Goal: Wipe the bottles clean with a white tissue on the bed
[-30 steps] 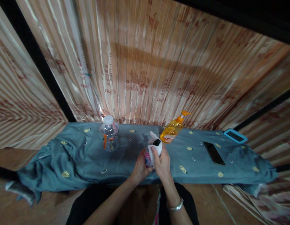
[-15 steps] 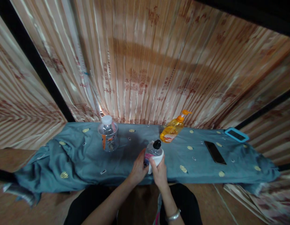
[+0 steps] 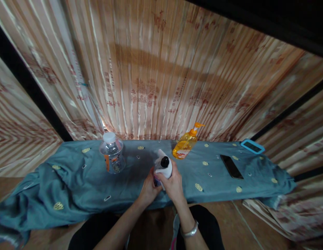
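A small black-capped bottle [image 3: 163, 166] stands upright near the counter's [image 3: 72, 187] front edge; left hand [image 3: 148, 189] fingers grip its base, right hand [image 3: 171, 184] fingers press a white cloth [image 3: 167, 171] around its side (cap uppermost).

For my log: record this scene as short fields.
held: small clear bottle with black cap, wrapped in white cloth
left hand: grips bottle's lower part
right hand: presses cloth on bottle
surface: blue-grey patterned cloth
left of hands: clear white-capped water bottle
behind: orange pump bottle
right: black phone; blue-framed phone
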A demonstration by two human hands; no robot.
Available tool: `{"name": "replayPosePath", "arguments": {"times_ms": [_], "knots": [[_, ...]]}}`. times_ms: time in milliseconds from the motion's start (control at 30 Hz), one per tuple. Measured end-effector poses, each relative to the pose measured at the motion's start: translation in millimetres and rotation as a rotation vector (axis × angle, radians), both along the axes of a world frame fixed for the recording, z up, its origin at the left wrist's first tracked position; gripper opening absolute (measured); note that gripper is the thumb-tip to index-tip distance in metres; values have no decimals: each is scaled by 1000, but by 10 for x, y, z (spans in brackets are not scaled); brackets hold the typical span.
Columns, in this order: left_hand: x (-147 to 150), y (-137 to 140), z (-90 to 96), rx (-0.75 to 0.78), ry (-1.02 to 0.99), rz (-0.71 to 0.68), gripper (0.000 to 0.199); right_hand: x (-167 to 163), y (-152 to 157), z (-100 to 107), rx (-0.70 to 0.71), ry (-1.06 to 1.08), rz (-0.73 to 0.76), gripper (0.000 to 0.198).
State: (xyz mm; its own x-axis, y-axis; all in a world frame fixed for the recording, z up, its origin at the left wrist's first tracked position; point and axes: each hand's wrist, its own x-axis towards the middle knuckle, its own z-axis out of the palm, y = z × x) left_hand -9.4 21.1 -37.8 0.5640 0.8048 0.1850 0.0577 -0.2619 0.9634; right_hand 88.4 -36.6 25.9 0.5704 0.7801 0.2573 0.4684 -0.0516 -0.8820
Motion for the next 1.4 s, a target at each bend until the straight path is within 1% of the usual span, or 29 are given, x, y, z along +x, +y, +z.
{"name": "replayPosePath", "arguments": {"times_ms": [67,133,200,267,333,400,467,567,667,733,800,900,967,1067,1200,1300,1400], "knots": [[16,-11,29,-29,-7,13,70,18,24,-11,-22,23,7,57],[30,-29,61,-48,-7,9,69,38,4,-104,-11,55,22,54],[45,-47,84,-43,-7,5,70,50,-48,-260,19,85,49,49],[62,-57,85,-3,-21,15,70,44,-110,-447,28,119,67,45],[75,-58,66,47,-37,32,70,26,-168,-607,-2,152,58,48],[81,-57,41,74,-40,44,69,7,-218,-681,-33,161,76,52],[77,-56,27,77,-40,42,69,-2,-252,-637,-45,151,92,52],[64,-52,40,45,-31,32,67,9,-245,-408,-2,129,66,49],[61,-33,63,-28,7,42,63,43,-139,-187,76,104,66,49],[68,-11,69,-56,10,73,62,70,-35,-137,68,168,48,55],[77,10,72,-59,0,112,60,94,61,-175,51,313,26,59],[92,23,92,-46,23,145,53,128,146,-321,78,565,37,63],[100,18,119,-39,46,161,52,153,168,-427,95,660,51,65],[111,0,160,-42,69,190,58,185,185,-557,91,711,52,68],[116,-21,179,-59,72,214,57,189,203,-691,76,777,43,68],[103,-12,181,-82,37,239,57,169,198,-794,35,816,28,67],[79,32,202,-102,-20,283,56,153,187,-884,-17,838,12,70]]}}
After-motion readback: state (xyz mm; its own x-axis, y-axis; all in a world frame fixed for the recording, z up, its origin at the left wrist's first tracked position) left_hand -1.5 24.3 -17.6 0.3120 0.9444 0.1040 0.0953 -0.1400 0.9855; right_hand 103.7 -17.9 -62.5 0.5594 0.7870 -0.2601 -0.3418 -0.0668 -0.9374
